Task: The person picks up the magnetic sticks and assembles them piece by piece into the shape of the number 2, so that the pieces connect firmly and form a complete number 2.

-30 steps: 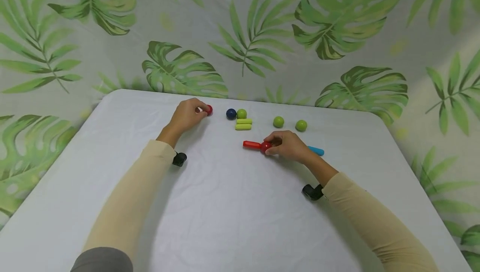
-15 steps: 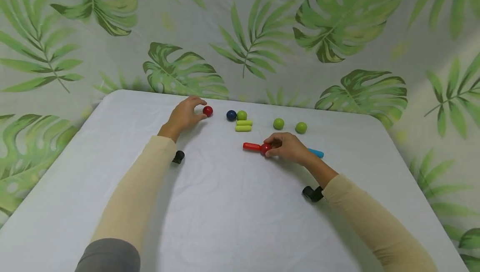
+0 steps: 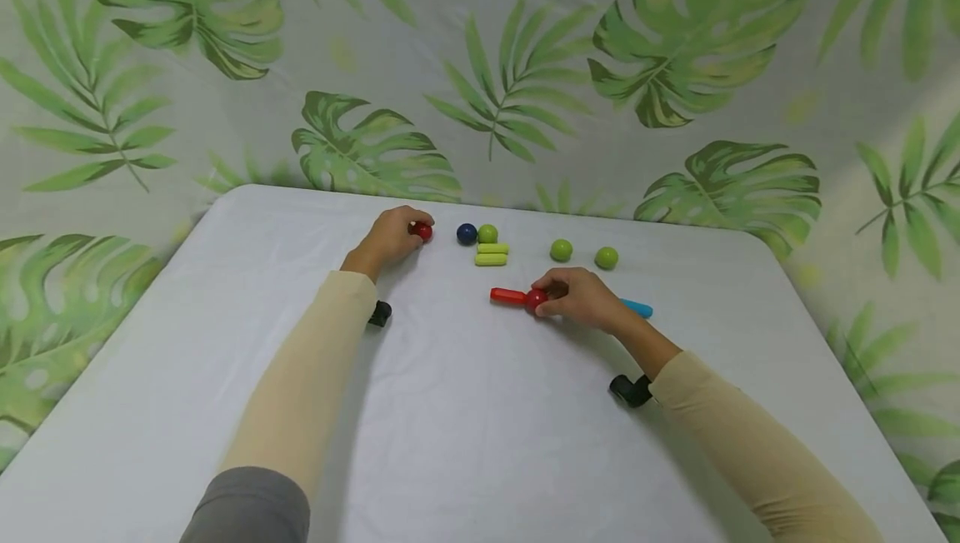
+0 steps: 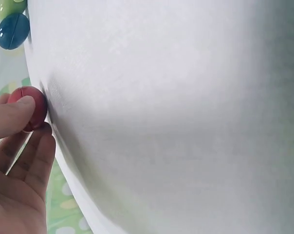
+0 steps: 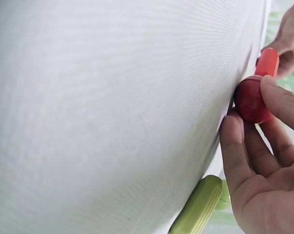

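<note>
Pinches a red ball (image 3: 425, 232) near the far edge of the worktop (image 3: 465, 410) with the curled fingers (image 4: 44, 158) of the left hand (image 3: 392, 235) and likewise grips a second red ball (image 3: 535, 301) in the right hand (image 3: 581, 297), against a red stick (image 3: 507, 296).

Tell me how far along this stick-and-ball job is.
Looks done: the red stick has one red ball at its right end, though I can't tell if they're joined. In hand: the right hand holds that ball; the left hand holds a second red ball, away from the stick. Probably left: the stick's other end, which is bare. Neither hand touches the yellow-green sticks.
</note>
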The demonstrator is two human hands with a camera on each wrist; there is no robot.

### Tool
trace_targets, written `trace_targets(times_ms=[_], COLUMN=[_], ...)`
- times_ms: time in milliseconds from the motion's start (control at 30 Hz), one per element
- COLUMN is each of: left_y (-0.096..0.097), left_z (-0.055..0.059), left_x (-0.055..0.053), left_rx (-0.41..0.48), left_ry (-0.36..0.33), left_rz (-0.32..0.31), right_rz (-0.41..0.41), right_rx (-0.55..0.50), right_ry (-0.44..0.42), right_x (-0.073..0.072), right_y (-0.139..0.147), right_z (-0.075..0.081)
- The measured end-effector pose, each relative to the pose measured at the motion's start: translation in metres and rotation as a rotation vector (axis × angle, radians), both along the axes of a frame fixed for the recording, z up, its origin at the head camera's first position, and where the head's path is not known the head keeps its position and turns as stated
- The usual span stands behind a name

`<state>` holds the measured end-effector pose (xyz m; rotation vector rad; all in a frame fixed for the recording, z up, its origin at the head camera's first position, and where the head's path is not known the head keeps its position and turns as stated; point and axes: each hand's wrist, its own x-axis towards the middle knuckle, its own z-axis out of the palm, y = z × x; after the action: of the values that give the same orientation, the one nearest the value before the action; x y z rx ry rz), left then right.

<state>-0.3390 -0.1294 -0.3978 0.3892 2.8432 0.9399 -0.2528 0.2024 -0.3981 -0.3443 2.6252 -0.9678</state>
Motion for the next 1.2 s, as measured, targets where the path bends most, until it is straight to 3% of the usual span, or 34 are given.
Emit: trace_targets(times_ms=[200,400,600,767,1200], left_y=[-0.002,-0.010,-0.016,-0.017,-0.023], left_z=[0.004,0.010,0.008,0.006,0.001], left_x=[0.005,0.013,0.013,0.014,0.018], left_rx=[-0.033,-0.131,-0.170,-0.170,-0.129], left_ry=[0.021,0.040,0.025,0.016,0.002], left_rz=[0.011,0.020,-0.044,-0.060,0.001], right_rz=[0.002,0.017,0.013,0.000,0.000], right_rx=[0.015,0.016,0.025,0.027,0.023], right_ry=[0.016,0.014,-0.002,-0.011,-0.007], right_x=[0.000,-0.005,-0.003,-0.002,-0.004], right_y=[0.000,-0.004,-0.003,-0.001,-0.002], right_z=[0.001,0.003,0.005,0.003,0.002])
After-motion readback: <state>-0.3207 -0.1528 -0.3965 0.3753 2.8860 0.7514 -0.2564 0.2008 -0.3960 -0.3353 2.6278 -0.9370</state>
